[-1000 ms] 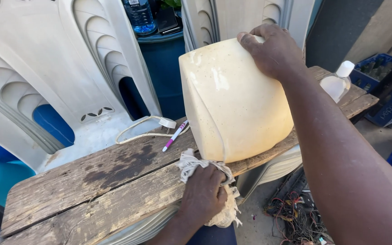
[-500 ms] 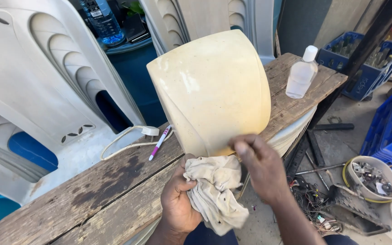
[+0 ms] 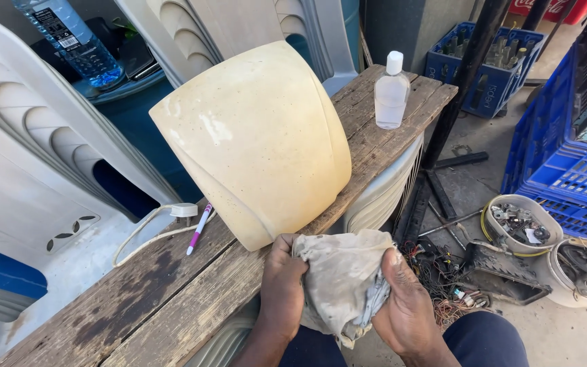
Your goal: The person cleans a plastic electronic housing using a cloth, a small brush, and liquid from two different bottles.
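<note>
A large cream-yellow plastic casing (image 3: 259,139) stands tilted on a weathered wooden plank (image 3: 171,299). Just below its lower edge, at the plank's near side, both hands hold a dirty grey rag (image 3: 341,282). My left hand (image 3: 281,285) grips the rag's left side. My right hand (image 3: 409,309) clasps its right side from below. Neither hand touches the casing.
A clear bottle with a white cap (image 3: 391,94) stands on the plank's far end. A pink-and-white pen (image 3: 198,230) and a white plug with cord (image 3: 183,211) lie at the left. White plastic chairs, blue crates (image 3: 565,156), and tubs of wires and parts (image 3: 521,224) surround the plank.
My right hand left the top of the casing and came down to the rag. Both hands now hold the rag, lifted off the plank.
</note>
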